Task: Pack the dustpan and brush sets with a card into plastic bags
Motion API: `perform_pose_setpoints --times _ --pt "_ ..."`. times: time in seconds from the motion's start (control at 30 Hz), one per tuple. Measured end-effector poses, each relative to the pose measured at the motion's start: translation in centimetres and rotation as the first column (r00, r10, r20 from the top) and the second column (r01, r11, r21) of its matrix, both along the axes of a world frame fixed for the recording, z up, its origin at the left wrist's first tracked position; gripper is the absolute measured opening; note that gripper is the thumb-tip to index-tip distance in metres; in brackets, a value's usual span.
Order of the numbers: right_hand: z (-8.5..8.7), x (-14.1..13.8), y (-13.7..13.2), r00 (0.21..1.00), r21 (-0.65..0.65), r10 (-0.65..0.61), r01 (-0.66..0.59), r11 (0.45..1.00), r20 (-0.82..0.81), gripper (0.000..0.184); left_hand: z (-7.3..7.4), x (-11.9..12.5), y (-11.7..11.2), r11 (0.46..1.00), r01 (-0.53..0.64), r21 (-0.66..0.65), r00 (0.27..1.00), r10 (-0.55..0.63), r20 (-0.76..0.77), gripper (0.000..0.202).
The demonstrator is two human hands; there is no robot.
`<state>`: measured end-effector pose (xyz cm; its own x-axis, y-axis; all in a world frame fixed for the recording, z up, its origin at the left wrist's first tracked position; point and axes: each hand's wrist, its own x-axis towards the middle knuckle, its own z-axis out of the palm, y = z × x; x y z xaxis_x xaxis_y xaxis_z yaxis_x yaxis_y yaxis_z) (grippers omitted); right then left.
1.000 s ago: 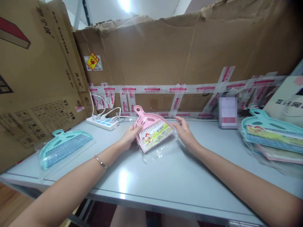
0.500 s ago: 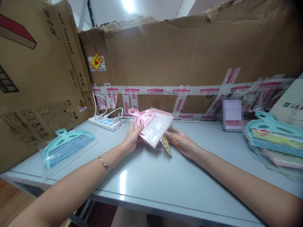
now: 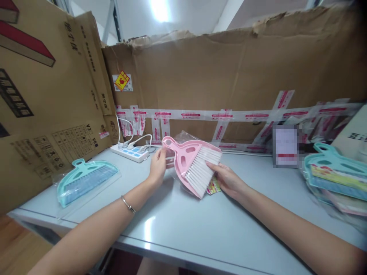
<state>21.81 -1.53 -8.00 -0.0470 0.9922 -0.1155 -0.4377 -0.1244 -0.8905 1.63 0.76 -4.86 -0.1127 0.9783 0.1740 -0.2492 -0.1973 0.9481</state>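
Observation:
A pink dustpan and brush set [image 3: 191, 162] in a clear plastic bag is lifted above the grey table [image 3: 183, 225], brush side up with white bristles showing. My left hand [image 3: 157, 167] grips its left edge near the handle. My right hand [image 3: 226, 179] holds the bristle end from below, fingers closed around the bag and a colourful paper label [image 3: 212, 186] that hangs out underneath.
A teal brush set [image 3: 86, 180] in plastic lies at the table's left. A white power strip [image 3: 130, 152] with cables sits by the cardboard wall [image 3: 229, 76]. A stack of bagged teal and pink sets [image 3: 335, 177] lies at the right.
The pink set has been lifted off the table and turned over. The label side faced up a second ago; now the bristles face up and the label hangs beneath.

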Motion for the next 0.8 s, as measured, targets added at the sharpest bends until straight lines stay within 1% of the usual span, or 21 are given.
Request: perform_pose_setpoints --times 0.07,0.1,0.13,0.17,0.2,0.23,0.3,0.33,0.37,0.43,0.47,0.5,0.53,0.57,0.6,0.63,0.67,0.7,0.73,0.77,0.8 --pt "0.0 0.5 0.3 1.0 -0.015 -0.017 0.018 1.0 0.008 0.013 1.6 -2.4 1.5 0.988 -0.154 0.005 0.986 0.154 0.065 0.037" --pt "0.1 0.8 0.5 0.999 -0.026 -0.032 0.033 0.999 0.014 0.012 2.5 -4.2 2.4 0.962 -0.27 0.032 0.959 0.266 0.097 0.033" --pt "0.1 1.1 0.6 0.999 -0.038 -0.049 0.05 0.998 0.022 0.011 3.5 -6.4 3.2 0.908 -0.414 0.058 0.907 0.407 0.109 0.031" --pt "0.1 1.4 0.8 0.997 -0.049 -0.065 0.066 0.997 0.03 0.01 4.4 -8.8 3.9 0.796 -0.598 0.096 0.801 0.591 0.094 0.028" --pt "0.1 1.7 1.0 0.996 -0.059 -0.078 0.08 0.995 0.038 0.009 5.1 -11.2 4.4 0.659 -0.736 0.156 0.672 0.739 0.048 0.022" --pt "0.1 2.0 1.1 0.995 -0.067 -0.087 0.09 0.994 0.044 0.009 5.7 -13.5 4.6 0.55 -0.815 0.182 0.556 0.831 -0.024 0.021" --pt "0.1 2.4 1.4 0.995 -0.072 -0.094 0.096 0.993 0.043 0.008 6.1 -17.2 4.4 0.473 -0.867 0.154 0.469 0.881 -0.067 0.03" --pt "0.2 2.6 1.5 0.995 -0.073 -0.097 0.1 0.992 0.038 0.009 6.0 -18.2 4.0 0.426 -0.893 0.144 0.417 0.904 -0.091 0.039" --pt "0.4 2.8 1.6 0.994 -0.076 -0.104 0.106 0.991 0.033 0.009 5.9 -18.7 3.6 0.384 -0.912 0.142 0.371 0.922 -0.11 0.051" --pt "0.9 3.1 1.7 0.993 -0.09 -0.118 0.12 0.989 0.021 0.009 5.6 -17.6 2.6 0.324 -0.914 0.244 0.295 0.944 -0.149 0.072" --pt "1.2 3.3 1.6 0.993 -0.106 -0.119 0.12 0.987 0.013 0.009 5.4 -16.2 2.2 0.336 -0.882 0.332 0.298 0.941 -0.161 0.075" --pt "1.6 3.4 1.6 0.993 -0.123 -0.115 0.115 0.986 0.004 0.009 5.2 -14.3 1.9 0.39 -0.804 0.449 0.345 0.921 -0.181 0.072" --pt "2.0 3.6 1.5 0.994 -0.139 -0.108 0.107 0.984 -0.005 0.009 5.1 -12.1 1.7 0.474 -0.704 0.528 0.439 0.876 -0.2 0.067" --pt "2.3 3.7 1.5 0.995 -0.152 -0.102 0.099 0.983 -0.012 0.009 4.8 -9.7 1.4 0.632 -0.562 0.533 0.613 0.752 -0.245 0.062" --pt "2.6 3.8 1.4 0.996 -0.161 -0.093 0.089 0.983 -0.017 0.009 4.5 -7.4 1.1 0.826 -0.34 0.449 0.795 0.508 -0.332 0.056" --pt "2.8 3.8 1.4 0.996 -0.162 -0.082 0.078 0.984 -0.019 0.009 4.1 -5.2 0.8 0.959 -0.062 0.275 0.896 0.175 -0.408 0.055" --pt "3.0 3.8 1.3 0.998 -0.155 -0.064 0.061 0.986 -0.018 0.01 3.6 -3.2 0.5 0.971 0.212 0.107 0.897 -0.15 -0.416 0.06" --pt "3.0 3.7 1.2 0.999 -0.146 -0.032 0.029 0.989 -0.02 0.011 3.1 -1.6 0.2 0.907 0.421 0.004 0.839 -0.388 -0.382 0.065" --pt "3.1 3.6 1.1 1.0 -0.137 0.013 -0.016 0.99 -0.023 0.013 2.6 -0.4 -0.1 0.838 0.544 -0.036 0.787 -0.525 -0.323 0.067" --pt "3.1 3.4 1.0 0.998 -0.125 0.064 -0.067 0.99 -0.025 0.014 2.2 0.5 -0.4 0.807 0.59 -0.021 0.778 -0.575 -0.252 0.066" --pt "3.0 3.2 0.8 0.993 -0.109 0.119 -0.121 0.987 -0.018 0.015 1.9 1.0 -0.6 0.812 0.584 0.019 0.801 -0.571 -0.179 0.063"
